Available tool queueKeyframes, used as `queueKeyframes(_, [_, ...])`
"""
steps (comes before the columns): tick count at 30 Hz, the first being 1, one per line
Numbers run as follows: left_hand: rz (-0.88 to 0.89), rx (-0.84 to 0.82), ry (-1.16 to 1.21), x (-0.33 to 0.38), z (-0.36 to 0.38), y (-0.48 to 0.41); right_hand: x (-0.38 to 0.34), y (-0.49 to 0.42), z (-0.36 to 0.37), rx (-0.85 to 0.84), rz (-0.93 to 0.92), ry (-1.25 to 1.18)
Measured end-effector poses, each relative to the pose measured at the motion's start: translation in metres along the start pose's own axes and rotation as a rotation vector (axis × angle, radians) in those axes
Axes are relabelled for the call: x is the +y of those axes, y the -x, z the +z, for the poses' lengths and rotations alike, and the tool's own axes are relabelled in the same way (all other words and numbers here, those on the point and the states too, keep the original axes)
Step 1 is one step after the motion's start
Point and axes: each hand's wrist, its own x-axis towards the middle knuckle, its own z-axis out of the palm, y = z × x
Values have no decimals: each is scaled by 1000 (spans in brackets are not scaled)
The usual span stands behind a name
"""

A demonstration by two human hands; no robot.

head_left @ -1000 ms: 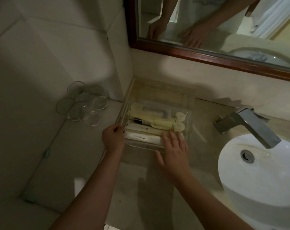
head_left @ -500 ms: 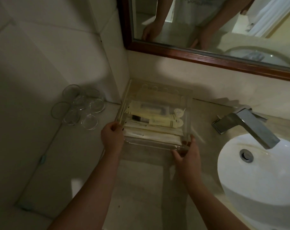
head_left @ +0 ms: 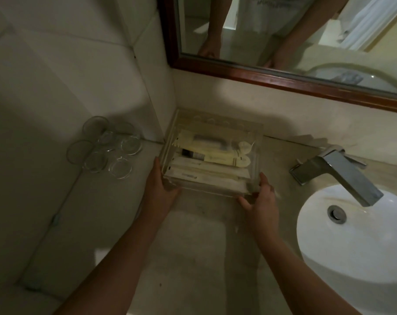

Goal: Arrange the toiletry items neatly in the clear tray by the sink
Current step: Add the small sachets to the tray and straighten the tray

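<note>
A clear tray (head_left: pixel 218 120) sits on the counter in the corner under the mirror. Inside it lie cream toiletry packets side by side: long flat sachets (head_left: pixel 206 175) at the front, a tube with a dark cap (head_left: pixel 213 157) behind them, a grey item (head_left: pixel 207 140) at the back and round packets (head_left: pixel 245 146) on the right. My left hand (head_left: pixel 157 186) grips the tray's front left corner. My right hand (head_left: pixel 262 197) grips its front right corner.
Several empty drinking glasses (head_left: pixel 106 150) stand together left of the tray against the tiled wall. A chrome tap (head_left: pixel 338 176) reaches over the white basin (head_left: pixel 356 244) on the right. A wood-framed mirror (head_left: pixel 284 73) hangs above.
My right hand has come off the packets and now holds the tray's front right corner. My left hand has slid to the front left corner. The tray has barely shifted.
</note>
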Motion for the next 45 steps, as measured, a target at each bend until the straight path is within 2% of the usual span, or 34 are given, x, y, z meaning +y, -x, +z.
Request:
queueKeyframes(8, [35, 181, 2, 15, 8, -9, -6, -18, -4, 20, 1, 34])
queueKeyframes(16, [4, 211, 19, 21, 14, -14, -8, -27, -5, 64, 8, 84])
queueKeyframes(21, [5, 171, 30, 21, 10, -13, -7, -26, -1, 9, 65, -36])
queueKeyframes(27, [3, 205, 26, 23, 14, -14, -14, -22, 11, 66, 159, -161])
queueKeyframes(34, [-18, 206, 66, 26, 19, -14, -24, -12, 34, 209, 313, -354])
queueKeyframes(45, [-69, 260, 1, 30, 22, -21, -32, -15, 28, 188, 400, -405])
